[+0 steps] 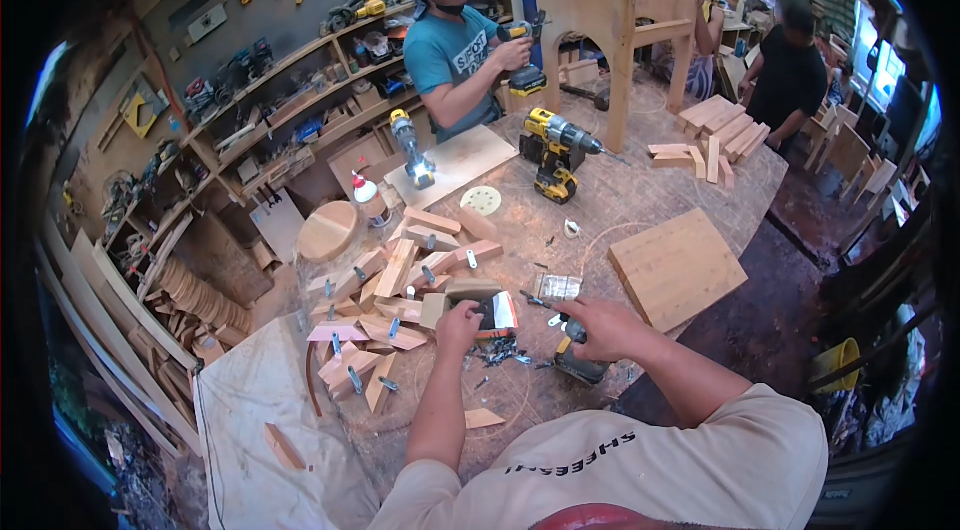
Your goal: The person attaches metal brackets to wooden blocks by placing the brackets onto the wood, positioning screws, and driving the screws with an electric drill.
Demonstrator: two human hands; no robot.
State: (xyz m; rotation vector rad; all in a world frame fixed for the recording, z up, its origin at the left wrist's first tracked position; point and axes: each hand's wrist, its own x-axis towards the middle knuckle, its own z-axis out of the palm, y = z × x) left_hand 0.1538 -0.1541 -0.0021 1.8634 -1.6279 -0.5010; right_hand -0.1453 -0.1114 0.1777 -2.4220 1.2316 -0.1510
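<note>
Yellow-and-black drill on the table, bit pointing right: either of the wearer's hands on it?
No, the drill stands beyond both: the left hand is at an open box, the right hand grips another cordless driver.

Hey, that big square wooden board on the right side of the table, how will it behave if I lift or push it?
The board looks like thick wood, so it should feel stiff. It dwarfs the small wood pieces, so it's probably fairly heavy. It lies flat on a broad face, so a push would likely slide it.
</note>
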